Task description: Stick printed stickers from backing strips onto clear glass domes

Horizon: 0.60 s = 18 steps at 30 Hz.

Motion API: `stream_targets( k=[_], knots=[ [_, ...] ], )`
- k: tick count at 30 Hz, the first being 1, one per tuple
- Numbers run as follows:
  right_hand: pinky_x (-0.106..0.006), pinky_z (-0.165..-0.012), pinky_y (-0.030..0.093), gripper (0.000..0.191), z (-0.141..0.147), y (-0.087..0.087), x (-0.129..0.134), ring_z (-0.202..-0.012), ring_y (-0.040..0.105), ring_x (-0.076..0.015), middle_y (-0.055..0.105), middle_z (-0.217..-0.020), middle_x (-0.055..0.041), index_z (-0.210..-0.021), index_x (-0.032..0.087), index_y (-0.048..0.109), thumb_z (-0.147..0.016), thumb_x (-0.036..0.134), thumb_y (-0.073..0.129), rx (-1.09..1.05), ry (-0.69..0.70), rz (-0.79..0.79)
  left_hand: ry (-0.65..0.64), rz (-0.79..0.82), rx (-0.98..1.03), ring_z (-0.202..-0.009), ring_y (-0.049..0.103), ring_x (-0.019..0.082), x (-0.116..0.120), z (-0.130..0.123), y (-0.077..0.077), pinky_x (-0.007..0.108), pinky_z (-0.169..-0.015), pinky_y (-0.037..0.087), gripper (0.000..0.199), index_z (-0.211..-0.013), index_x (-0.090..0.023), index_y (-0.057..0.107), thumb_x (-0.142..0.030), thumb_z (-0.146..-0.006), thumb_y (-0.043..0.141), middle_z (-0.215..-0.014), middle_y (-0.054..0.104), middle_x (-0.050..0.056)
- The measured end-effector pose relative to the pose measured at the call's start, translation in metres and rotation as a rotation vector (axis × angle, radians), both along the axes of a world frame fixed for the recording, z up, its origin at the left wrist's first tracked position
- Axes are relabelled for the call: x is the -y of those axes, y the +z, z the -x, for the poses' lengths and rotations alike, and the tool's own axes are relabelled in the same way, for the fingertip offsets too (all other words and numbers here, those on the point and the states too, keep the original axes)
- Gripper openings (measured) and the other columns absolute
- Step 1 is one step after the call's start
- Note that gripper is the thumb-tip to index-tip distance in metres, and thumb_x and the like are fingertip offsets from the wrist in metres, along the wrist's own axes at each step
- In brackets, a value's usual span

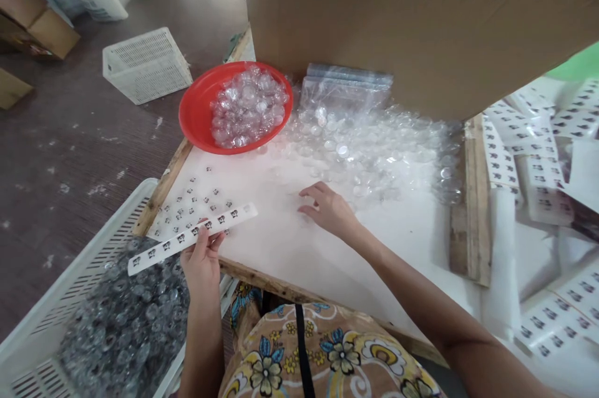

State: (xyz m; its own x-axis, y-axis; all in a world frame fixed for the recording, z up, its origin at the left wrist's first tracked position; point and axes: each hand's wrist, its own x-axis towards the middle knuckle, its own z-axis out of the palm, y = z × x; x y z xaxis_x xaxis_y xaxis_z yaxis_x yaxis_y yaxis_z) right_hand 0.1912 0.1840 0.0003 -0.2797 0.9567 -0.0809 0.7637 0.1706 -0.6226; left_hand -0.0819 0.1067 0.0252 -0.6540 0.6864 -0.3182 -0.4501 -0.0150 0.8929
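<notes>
My left hand (202,254) is closed on a white sticker strip (187,236) printed with a row of small dark pictures, pinching it near its middle. The strip slants over the table's left corner, and its right end looks blank. Over the middle of the white tabletop (299,254), my right hand (330,211) has its thumb and index finger curved and apart, with nothing visible between them. Clear rounded plastic pieces (369,155) lie spread beyond that hand. Left of it, several clear pieces bearing dark pictures (191,208) rest beside the strip.
A red basin (196,114) full of clear pieces stands at the table's far left, near stacked plastic bags (346,86). A large cardboard box (397,24) rises behind. Below left is a white crate (88,267) of pieces. Sticker sheets (545,186) lie beyond a wooden edge (477,211).
</notes>
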Motion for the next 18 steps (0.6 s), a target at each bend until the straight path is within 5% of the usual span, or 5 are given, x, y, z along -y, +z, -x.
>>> stream_targets(
  k=[3,6,13,18],
  knots=[
    [-0.034,-0.082,0.051,0.025,0.001,-0.002,0.021,-0.094,0.061,-0.0232,0.063,-0.107,-0.0097,-0.106,0.02,0.067,-0.081,0.019,0.071,0.053,0.267,-0.037,-0.01,0.01,0.004,-0.065,0.068,0.011,0.001,0.0,-0.002,0.025,-0.064,0.06,0.037,-0.091,-0.017,0.073,-0.027,-0.058,0.088,-0.09,0.076,0.002],
    [-0.037,-0.084,0.051,0.015,0.009,-0.006,0.032,-0.097,0.059,-0.025,0.063,-0.106,-0.0127,-0.1,0.016,0.069,-0.086,0.014,0.063,0.11,0.337,-0.051,-0.009,0.007,0.009,-0.065,0.068,0.011,0.0,-0.002,-0.003,0.025,-0.063,0.06,0.038,-0.091,-0.018,0.073,-0.026,-0.057,0.089,-0.09,0.075,0.001],
    [-0.033,-0.084,0.052,0.021,0.029,-0.009,0.023,-0.091,0.065,-0.0195,0.068,-0.104,-0.0098,-0.108,0.016,0.064,-0.092,0.011,0.051,-0.17,0.196,0.033,-0.025,0.002,-0.02,-0.066,0.068,0.011,0.002,-0.003,0.002,0.025,-0.065,0.059,0.035,-0.095,-0.018,0.072,-0.026,-0.063,0.086,-0.093,0.075,0.002],
    [-0.036,-0.083,0.053,0.016,0.0,-0.012,0.019,-0.094,0.064,-0.0218,0.065,-0.105,-0.0098,-0.102,0.018,0.066,-0.087,0.015,0.061,-0.164,0.017,-0.056,0.004,0.007,-0.021,-0.068,0.068,0.011,0.005,0.002,0.0,0.024,-0.065,0.06,0.036,-0.095,-0.019,0.073,-0.026,-0.062,0.087,-0.093,0.075,0.001]
  ],
)
